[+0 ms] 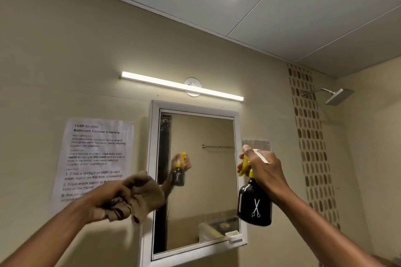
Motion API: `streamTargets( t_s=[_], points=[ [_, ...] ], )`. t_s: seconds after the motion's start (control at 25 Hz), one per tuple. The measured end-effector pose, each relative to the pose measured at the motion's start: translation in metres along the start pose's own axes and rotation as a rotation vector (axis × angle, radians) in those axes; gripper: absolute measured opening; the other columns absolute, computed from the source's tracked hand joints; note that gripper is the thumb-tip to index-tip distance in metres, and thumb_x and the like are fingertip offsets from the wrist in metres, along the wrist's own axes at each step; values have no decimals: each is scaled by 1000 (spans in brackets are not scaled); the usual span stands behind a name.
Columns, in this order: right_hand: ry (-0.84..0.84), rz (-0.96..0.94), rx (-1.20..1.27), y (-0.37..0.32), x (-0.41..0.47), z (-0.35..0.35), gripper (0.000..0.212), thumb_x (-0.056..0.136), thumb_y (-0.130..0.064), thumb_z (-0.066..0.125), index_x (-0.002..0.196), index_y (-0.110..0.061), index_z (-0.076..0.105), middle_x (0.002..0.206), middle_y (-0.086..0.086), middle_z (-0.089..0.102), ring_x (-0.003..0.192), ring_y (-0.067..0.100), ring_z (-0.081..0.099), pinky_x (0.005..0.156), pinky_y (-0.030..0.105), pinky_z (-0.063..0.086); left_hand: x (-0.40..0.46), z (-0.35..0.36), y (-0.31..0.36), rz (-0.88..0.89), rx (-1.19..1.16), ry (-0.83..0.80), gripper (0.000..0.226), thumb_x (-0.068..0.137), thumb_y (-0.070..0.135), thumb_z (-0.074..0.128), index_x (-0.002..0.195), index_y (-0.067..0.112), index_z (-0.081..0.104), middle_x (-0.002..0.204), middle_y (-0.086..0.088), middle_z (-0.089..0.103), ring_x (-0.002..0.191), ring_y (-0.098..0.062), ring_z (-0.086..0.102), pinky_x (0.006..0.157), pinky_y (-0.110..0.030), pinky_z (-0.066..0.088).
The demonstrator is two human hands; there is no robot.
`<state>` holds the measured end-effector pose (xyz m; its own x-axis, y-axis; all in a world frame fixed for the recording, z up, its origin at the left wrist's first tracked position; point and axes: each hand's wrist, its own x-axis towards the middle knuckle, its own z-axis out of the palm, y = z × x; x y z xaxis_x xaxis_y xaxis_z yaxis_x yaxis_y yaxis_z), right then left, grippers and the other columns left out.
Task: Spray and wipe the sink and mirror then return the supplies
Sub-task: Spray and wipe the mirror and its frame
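A white-framed mirror point(201, 169) hangs on the beige wall in the middle of the head view. My right hand point(263, 169) holds a black spray bottle point(255, 204) with a yellow trigger head and a white scissors mark, raised at the mirror's right edge with its nozzle towards the glass. My left hand point(108, 199) grips a crumpled tan cloth point(141, 193) just left of the mirror's frame, its edge overlapping the frame. The bottle and hand are reflected in the glass. The sink is out of view.
A lit bar lamp point(182, 85) sits above the mirror. A printed task sheet point(95, 156) is taped to the wall at left. A shower head point(338, 96) and a patterned tile strip point(312, 147) are at right.
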<state>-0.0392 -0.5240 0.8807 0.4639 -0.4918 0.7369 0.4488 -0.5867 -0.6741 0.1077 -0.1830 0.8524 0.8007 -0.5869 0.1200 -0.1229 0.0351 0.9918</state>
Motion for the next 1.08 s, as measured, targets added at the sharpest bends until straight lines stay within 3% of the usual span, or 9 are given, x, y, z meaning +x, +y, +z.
streamTargets(
  t_s=[0.12, 0.2, 0.36, 0.52, 0.64, 0.76, 0.84, 0.96, 1.08],
  points=[
    [163, 12, -19, 20, 40, -9, 48, 100, -41, 54, 74, -6, 74, 66, 11, 77, 66, 28, 73, 60, 29, 50, 14, 60, 1, 88, -349, -122, 63, 63, -15, 55, 118, 10, 71, 97, -18, 65, 55, -21, 56, 47, -29, 49],
    [197, -16, -4, 31, 66, -13, 48, 100, -40, 55, 73, -5, 73, 68, 12, 77, 63, 26, 70, 57, 28, 49, 31, 106, 32, 165, -331, -100, 49, 67, -13, 60, 107, 10, 76, 92, -20, 70, 72, -23, 57, 60, -32, 50],
    [164, -40, -48, 57, 97, -15, 47, 101, -34, 55, 78, 3, 73, 66, 18, 76, 53, 19, 65, 47, 18, 49, 79, 185, 118, 363, -329, 49, 25, 83, -5, 61, 108, 1, 61, 90, -17, 64, 71, -20, 61, 59, -26, 52],
    [89, -37, -71, 103, 98, -6, 44, 101, -31, 56, 81, 5, 70, 70, 24, 75, 43, 11, 60, 38, 17, 44, 150, 222, 164, 670, 41, 294, 27, 90, 3, 57, 114, 16, 58, 99, -13, 66, 74, -22, 68, 51, -27, 57],
    [20, 24, -53, 139, 89, -4, 40, 98, -30, 58, 80, 3, 72, 69, 22, 74, 40, 6, 58, 38, 18, 45, 199, 237, 161, 920, 404, 485, 27, 82, 7, 59, 97, 28, 68, 91, 0, 70, 84, -25, 70, 63, -39, 62],
    [-88, 64, -22, 178, 64, 0, 38, 99, -30, 60, 83, 2, 72, 71, 25, 72, 49, 15, 64, 44, 21, 51, 243, 249, 142, 902, 572, 522, 46, 67, 16, 59, 109, 26, 72, 104, -5, 70, 97, -25, 66, 77, -42, 62],
    [-125, 133, -33, 208, 40, 4, 38, 98, -34, 60, 83, -1, 73, 73, 24, 74, 55, 24, 70, 49, 24, 54, 265, 261, 124, 901, 675, 542, 45, 73, 15, 65, 117, 24, 70, 115, -8, 63, 104, -19, 55, 85, -35, 55],
    [-127, 333, -48, 250, 2, 8, 41, 90, -45, 62, 84, -6, 72, 80, 22, 73, 57, 26, 71, 46, 26, 54, 283, 279, 99, 933, 877, 565, 40, 80, 7, 65, 116, 23, 70, 116, -8, 54, 97, -15, 44, 83, -27, 37],
    [-124, 503, -72, 280, -34, 6, 44, 88, -46, 64, 83, -3, 72, 65, 15, 72, 47, 17, 65, 48, 27, 54, 294, 282, 90, 964, 984, 564, 39, 79, 4, 64, 113, 23, 70, 116, -10, 48, 97, -26, 50, 85, -38, 49]
  ],
)
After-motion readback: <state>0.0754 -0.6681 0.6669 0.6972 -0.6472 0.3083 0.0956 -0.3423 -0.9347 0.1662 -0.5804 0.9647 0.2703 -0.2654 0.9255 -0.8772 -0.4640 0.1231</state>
